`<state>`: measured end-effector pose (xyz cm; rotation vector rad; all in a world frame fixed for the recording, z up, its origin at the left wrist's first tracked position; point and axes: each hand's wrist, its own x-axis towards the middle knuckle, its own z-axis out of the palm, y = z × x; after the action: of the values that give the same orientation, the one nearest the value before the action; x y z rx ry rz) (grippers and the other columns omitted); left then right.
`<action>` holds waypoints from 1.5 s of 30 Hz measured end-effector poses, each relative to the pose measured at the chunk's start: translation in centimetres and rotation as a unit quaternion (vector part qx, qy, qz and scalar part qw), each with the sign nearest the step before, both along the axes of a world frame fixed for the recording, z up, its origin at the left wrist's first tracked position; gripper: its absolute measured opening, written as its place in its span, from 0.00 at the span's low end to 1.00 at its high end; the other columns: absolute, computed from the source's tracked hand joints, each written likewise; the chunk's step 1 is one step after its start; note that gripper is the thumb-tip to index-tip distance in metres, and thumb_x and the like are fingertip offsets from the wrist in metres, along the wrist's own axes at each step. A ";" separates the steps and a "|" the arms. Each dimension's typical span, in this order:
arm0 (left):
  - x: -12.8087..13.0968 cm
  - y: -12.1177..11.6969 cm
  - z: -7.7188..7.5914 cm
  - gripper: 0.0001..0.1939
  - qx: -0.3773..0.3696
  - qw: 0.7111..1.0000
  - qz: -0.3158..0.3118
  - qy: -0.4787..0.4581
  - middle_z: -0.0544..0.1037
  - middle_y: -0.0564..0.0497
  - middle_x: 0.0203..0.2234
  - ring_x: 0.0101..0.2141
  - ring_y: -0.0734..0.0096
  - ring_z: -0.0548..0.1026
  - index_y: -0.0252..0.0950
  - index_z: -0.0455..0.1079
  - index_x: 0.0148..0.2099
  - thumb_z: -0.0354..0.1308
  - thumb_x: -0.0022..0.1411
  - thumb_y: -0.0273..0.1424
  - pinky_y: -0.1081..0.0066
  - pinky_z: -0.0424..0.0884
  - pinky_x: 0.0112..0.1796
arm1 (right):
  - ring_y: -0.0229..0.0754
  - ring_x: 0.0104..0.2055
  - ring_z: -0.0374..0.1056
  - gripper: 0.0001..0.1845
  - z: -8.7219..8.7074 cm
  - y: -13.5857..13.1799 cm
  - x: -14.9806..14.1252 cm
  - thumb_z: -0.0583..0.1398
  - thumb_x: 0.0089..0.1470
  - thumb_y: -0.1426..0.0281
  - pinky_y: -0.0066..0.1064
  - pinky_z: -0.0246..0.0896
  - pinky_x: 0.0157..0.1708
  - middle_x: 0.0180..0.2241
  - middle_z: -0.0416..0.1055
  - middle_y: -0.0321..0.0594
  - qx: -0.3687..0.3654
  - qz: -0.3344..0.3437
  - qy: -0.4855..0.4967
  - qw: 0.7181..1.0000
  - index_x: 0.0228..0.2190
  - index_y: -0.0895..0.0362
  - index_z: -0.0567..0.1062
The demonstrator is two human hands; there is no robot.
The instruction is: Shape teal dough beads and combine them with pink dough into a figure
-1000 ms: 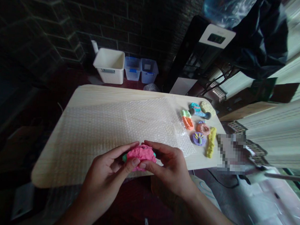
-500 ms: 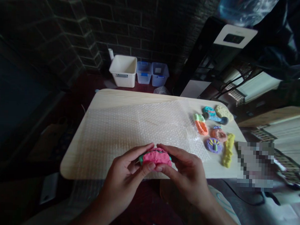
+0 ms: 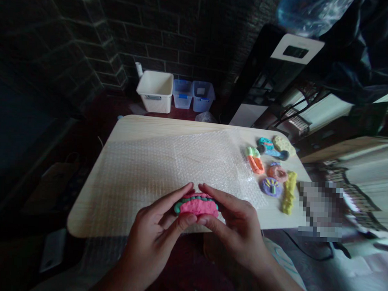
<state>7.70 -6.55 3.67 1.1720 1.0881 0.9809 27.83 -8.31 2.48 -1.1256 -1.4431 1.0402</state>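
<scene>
Between both hands is a pink and green clay piece [image 3: 198, 206], held above the near edge of the table. Its pink slabs have a row of dark green lumps between them, and lighter green shows at the sides. My left hand [image 3: 161, 225] grips its left side, thumb on the near face and fingers at the far side. On the right, my right hand [image 3: 234, 223] grips it the same way, the two thumbs almost touching. Underneath lies a sheet of bubble wrap [image 3: 142, 173], spread over much of the wooden table [image 3: 156, 123].
At the table's right are several clay pieces: an orange and green one [image 3: 255, 161], a purple disc [image 3: 271, 187], a yellow strip [image 3: 289, 193], a blue-grey dumbbell shape [image 3: 273, 152]. Behind the table stand a white bin [image 3: 156, 93], two clear boxes and a black water dispenser [image 3: 263, 75].
The clay piece has tilted in my hands, so more of its dark green row and upper pink part shows. The camera view swung right, then slightly back. Both hands keep their hold.
</scene>
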 end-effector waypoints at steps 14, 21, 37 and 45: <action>-0.6 0.5 0.2 0.16 0.022 0.998 -0.045 0.048 0.86 0.47 0.53 0.50 0.54 0.86 0.45 0.83 0.55 0.70 0.67 0.41 0.67 0.84 0.49 | 0.48 0.51 0.77 0.27 0.9 0.4 0.1 0.73 0.59 0.74 0.40 0.73 0.52 0.49 0.81 0.43 0.032 0.049 -0.004 0.998 0.58 0.47 0.80; -0.7 0.3 -0.2 0.15 0.025 0.998 -0.052 0.030 0.85 0.48 0.55 0.49 0.59 0.86 0.45 0.82 0.56 0.68 0.70 0.38 0.69 0.83 0.51 | 0.47 0.51 0.77 0.26 0.9 0.2 0.1 0.71 0.61 0.75 0.39 0.72 0.51 0.49 0.81 0.42 0.029 0.044 -0.010 0.999 0.58 0.46 0.81; -0.2 -0.4 -0.4 0.18 0.076 0.997 -0.019 0.002 0.82 0.53 0.60 0.59 0.66 0.81 0.51 0.80 0.62 0.66 0.72 0.32 0.75 0.78 0.57 | 0.47 0.60 0.77 0.33 0.2 -0.1 -0.1 0.72 0.62 0.70 0.39 0.74 0.60 0.59 0.80 0.40 0.018 0.012 -0.007 1.000 0.64 0.38 0.75; 0.0 -0.4 -0.2 0.19 0.062 0.998 0.002 -0.011 0.83 0.51 0.59 0.59 0.60 0.82 0.47 0.80 0.62 0.69 0.70 0.32 0.70 0.80 0.57 | 0.49 0.61 0.78 0.31 0.3 -0.5 0.1 0.72 0.62 0.68 0.43 0.72 0.65 0.61 0.80 0.40 -0.014 -0.009 -0.031 0.999 0.63 0.39 0.77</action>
<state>7.74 -6.95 3.43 1.2568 1.0240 1.0733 27.95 -8.79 2.75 -1.1982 -1.4693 1.0229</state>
